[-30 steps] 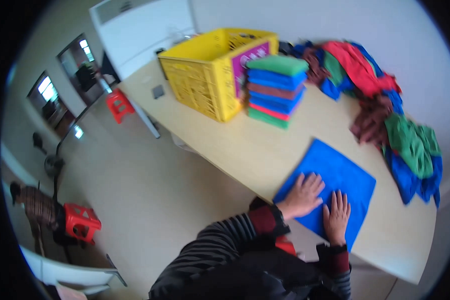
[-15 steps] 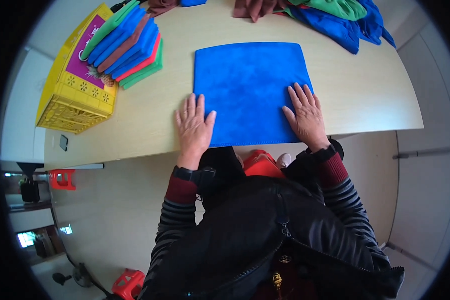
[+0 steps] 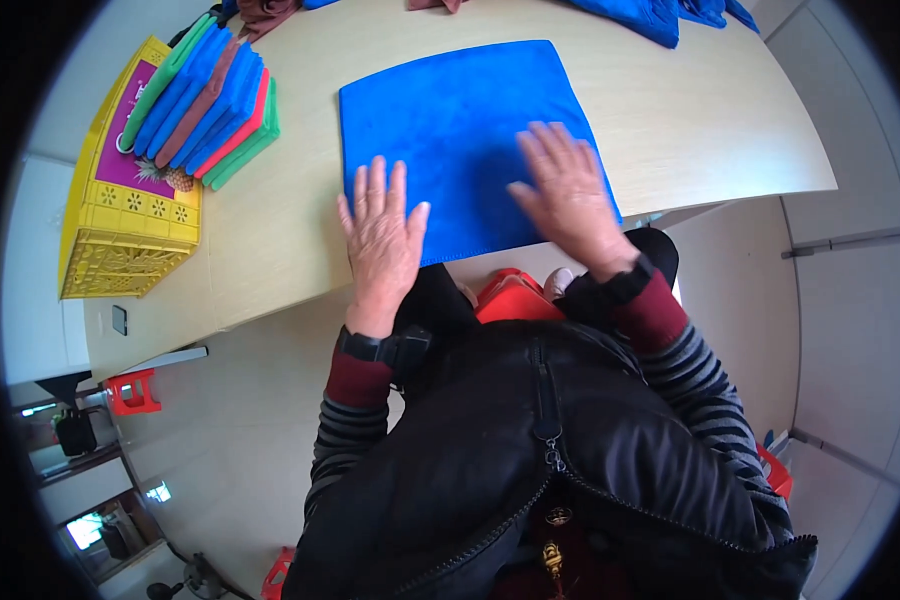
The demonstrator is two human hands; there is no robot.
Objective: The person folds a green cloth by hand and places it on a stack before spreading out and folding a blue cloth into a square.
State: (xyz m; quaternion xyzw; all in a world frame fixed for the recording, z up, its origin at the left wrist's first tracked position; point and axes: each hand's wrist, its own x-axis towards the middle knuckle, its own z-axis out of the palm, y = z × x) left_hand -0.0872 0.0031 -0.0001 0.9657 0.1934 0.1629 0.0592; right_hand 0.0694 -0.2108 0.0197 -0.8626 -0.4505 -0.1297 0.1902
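Note:
A blue cloth (image 3: 450,130) lies spread flat on the pale wooden table (image 3: 270,240), its near edge along the table's front edge. My left hand (image 3: 382,235) is over the cloth's left edge, fingers stretched out and pointing away from me. Over the right part of the cloth is my right hand (image 3: 570,195), open, slightly blurred and with a shadow beside it. Whether its palm touches the cloth I cannot tell. Neither hand grips anything.
At the left stands a yellow plastic crate (image 3: 135,225) with a stack of folded cloths (image 3: 210,110) in blue, green, red and brown beside it. Loose blue cloths (image 3: 635,15) lie at the far right. A small dark flat object (image 3: 119,320) rests near the table's left corner.
My right hand has moved inward from the cloth's right edge. The left hand remains at the left edge. The whole view has shifted and turned slightly.

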